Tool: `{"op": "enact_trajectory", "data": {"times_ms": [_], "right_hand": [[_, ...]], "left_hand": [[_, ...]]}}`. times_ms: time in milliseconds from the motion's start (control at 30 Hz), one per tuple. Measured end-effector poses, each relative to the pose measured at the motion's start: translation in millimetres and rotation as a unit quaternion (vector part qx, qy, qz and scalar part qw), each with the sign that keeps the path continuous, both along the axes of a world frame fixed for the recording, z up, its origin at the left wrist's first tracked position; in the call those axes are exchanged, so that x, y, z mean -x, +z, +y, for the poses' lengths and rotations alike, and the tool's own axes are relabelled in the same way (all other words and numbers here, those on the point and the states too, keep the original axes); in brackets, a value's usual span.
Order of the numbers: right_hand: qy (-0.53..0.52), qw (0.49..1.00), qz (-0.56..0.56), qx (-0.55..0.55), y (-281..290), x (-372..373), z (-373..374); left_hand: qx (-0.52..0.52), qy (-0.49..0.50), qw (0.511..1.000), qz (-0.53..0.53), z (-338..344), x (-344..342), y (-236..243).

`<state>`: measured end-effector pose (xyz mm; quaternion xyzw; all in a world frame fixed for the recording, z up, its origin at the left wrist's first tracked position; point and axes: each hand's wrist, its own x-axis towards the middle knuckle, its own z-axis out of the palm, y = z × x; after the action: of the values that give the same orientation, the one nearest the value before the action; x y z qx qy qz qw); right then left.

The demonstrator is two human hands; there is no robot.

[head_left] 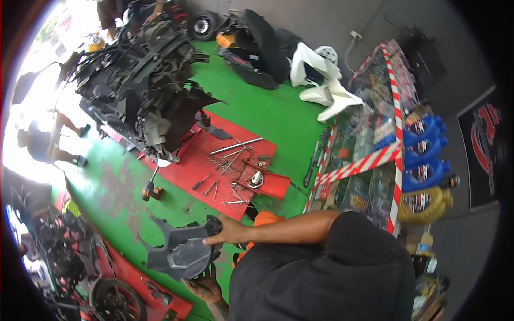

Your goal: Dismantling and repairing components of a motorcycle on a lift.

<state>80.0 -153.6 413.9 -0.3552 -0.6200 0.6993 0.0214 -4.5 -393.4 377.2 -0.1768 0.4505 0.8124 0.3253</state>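
Both my hands are on a dark grey plastic motorcycle fairing panel (pixel 184 251), held in front of my body above the green floor. My right hand (pixel 231 231) is closed on its upper right edge, the thumb lying over the near face. My left hand (pixel 206 290), with darkened fingers, grips the panel's lower edge from below; part of its fingers is hidden. The panel has a raised smooth middle and pointed arms reaching left. A cordless drill (pixel 149 191) stands on the floor beyond it.
A partly stripped motorcycle (pixel 144 91) stands on a red lift platform (pixel 179 184) strewn with wrenches and sockets (pixel 230 160). White fairings (pixel 316 69) lie at the back. A taped glass cabinet (pixel 369 160) lines the right. Another motorcycle (pixel 115 299) is lower left; people stand farther off.
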Motion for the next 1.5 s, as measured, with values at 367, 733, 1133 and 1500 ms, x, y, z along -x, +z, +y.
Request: {"op": "enact_trajectory", "data": {"times_ms": [367, 733, 1133, 1500], "right_hand": [[-0.159, 0.956, 0.187, 0.159, -45, -152, 24], [-0.465, 0.853, -0.013, 0.235, -169, -354, 175], [-0.215, 0.910, -0.342, 0.095, -287, -555, 368], [-0.065, 0.941, -0.282, -0.173, -284, -570, 571]], "left_hand": [[-0.011, -0.260, 0.966, -0.015, 78, -11, -20], [0.055, -0.296, 0.953, 0.028, 182, -70, -27], [0.016, -0.241, 0.970, 0.006, 419, -214, -36], [-0.125, -0.294, 0.933, 0.168, 573, -262, 112]]}}
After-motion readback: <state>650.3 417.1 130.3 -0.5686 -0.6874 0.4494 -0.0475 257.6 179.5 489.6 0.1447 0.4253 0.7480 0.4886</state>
